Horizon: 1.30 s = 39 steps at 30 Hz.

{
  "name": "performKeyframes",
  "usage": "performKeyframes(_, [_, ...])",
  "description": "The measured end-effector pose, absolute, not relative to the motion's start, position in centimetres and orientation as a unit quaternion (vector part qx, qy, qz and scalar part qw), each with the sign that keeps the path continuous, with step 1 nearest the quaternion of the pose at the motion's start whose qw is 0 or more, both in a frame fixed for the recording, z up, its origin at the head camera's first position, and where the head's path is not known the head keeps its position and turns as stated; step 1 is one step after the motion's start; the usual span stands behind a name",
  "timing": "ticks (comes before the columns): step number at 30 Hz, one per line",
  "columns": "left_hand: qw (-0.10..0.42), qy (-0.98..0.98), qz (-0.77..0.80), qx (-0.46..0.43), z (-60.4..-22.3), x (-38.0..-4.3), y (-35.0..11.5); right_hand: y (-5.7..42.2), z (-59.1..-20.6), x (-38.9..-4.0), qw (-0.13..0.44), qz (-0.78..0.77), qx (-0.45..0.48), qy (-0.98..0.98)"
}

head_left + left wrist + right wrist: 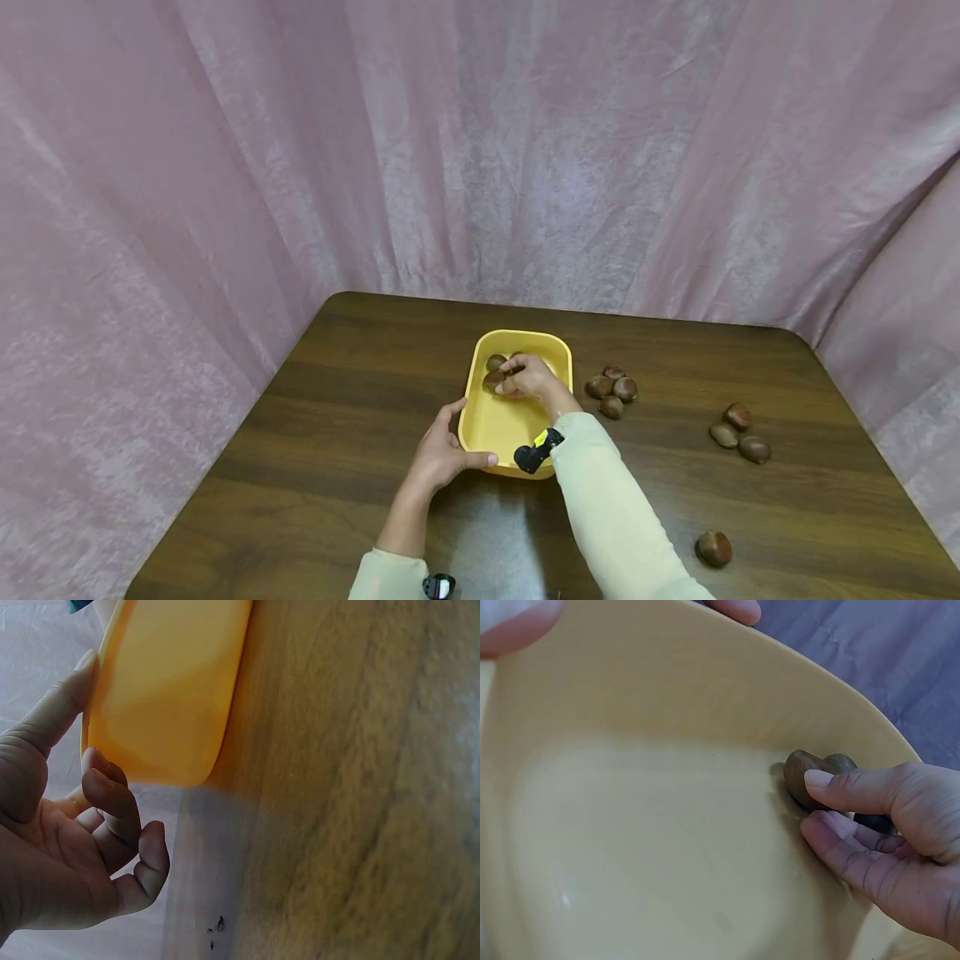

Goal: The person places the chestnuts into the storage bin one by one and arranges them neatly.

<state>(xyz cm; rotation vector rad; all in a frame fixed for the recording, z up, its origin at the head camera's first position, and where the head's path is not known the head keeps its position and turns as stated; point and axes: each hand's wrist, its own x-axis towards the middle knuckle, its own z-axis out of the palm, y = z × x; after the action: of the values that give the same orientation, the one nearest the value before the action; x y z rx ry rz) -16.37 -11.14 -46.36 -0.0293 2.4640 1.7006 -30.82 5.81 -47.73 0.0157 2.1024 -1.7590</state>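
A yellow plastic box (491,427) stands on the table. My left hand (442,450) holds its near left corner, thumb at the near rim and index finger along the outer left side. In the left wrist view the other fingers of that hand (82,832) curl below the rim. My right hand (531,382) reaches down inside the box, among a few chestnuts. Its thumb overlaps one chestnut (799,780) in the right wrist view, with a gap between thumb and fingertips. Behind it sits another chestnut (496,362), and the hand partly hides a further dark one (874,823).
Right of the box lies a cluster of several chestnuts (611,407). Farther right is a group of three chestnuts (754,450). A single chestnut (713,548) lies near the front of the wooden table (322,450). Pink curtains (525,167) hang behind the table.
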Motion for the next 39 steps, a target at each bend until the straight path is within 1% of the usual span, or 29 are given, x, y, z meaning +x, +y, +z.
performKeyframes(9, [0.065,0.825,0.561,-0.007,-46.6,-16.2,-11.2,6.5,-46.7,-29.9,0.197,-0.620,-0.011,0.759])
performKeyframes(19, [0.068,0.820,0.569,-0.009,-46.4,-16.1,-11.2,8.2,-43.8,-28.0,0.180,-0.557,-0.078,0.807])
performKeyframes(24, [0.068,0.820,0.568,-0.009,-46.4,-16.2,-11.1,8.8,-42.9,-26.7,0.154,-0.535,-0.106,0.824])
performKeyframes(33, [0.067,0.823,0.565,-0.004,-46.4,-16.5,-11.1,9.7,-41.8,-24.5,0.113,-0.553,-0.127,0.816])
performKeyframes(39, [0.067,0.819,0.569,0.002,-46.5,-16.7,-11.0,10.6,-41.4,-23.2,0.083,-0.508,-0.149,0.844])
